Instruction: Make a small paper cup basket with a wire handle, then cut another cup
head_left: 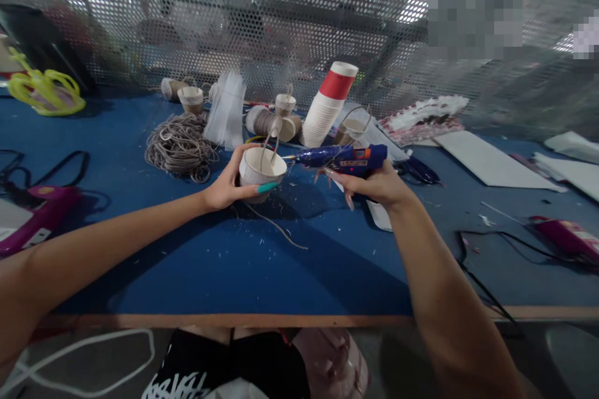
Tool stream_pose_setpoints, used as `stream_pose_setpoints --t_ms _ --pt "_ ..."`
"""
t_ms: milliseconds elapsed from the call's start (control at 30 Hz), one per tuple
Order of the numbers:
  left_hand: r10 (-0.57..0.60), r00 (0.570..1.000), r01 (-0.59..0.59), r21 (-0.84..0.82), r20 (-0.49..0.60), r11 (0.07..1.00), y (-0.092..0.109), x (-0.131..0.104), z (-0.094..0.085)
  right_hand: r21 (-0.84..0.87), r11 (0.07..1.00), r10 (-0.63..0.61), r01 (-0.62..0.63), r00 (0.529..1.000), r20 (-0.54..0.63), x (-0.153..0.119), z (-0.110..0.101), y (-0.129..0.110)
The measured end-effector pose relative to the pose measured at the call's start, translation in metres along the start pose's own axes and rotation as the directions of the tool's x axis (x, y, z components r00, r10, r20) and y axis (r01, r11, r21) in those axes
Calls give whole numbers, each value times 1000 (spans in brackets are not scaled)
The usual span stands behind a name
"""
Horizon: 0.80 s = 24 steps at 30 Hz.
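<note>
Glue step, prob.: L hand (229,182) curls round tapered white paper cup (255,177); R hand (374,184) grips blue plastic glue gun (322,156), nozzle (291,158) beside cup; next likely needs steady squeeze.

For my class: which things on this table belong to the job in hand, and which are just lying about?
In the job: white paper cup, held by the left hand; blue glue gun, held by the right hand. Probably also the grey cord and stacked paper cups.

Seemingly just lying about: yellow-green crown-shaped item, magenta tool at far right, white board.
</note>
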<state>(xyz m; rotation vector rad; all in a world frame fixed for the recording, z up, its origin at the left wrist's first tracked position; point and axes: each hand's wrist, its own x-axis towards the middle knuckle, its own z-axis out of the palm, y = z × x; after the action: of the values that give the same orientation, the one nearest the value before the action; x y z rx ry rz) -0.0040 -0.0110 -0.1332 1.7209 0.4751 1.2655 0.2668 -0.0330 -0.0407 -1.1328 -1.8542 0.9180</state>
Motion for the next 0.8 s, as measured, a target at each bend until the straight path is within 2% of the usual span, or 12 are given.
stream_pose_setpoints --t_ms 300,533,800 --pt "-27 999 26 14 42 1000 4 1 1 -3 1000 -10 10 1000 -18 -2 6 1" --pt "-42 997 42 10 63 999 1 0 0 -15 1000 -15 16 997 81 -1 9 -1" --pt "-31 998 29 34 49 999 2 0 0 -59 998 0 8 991 132 -2 4 -1"
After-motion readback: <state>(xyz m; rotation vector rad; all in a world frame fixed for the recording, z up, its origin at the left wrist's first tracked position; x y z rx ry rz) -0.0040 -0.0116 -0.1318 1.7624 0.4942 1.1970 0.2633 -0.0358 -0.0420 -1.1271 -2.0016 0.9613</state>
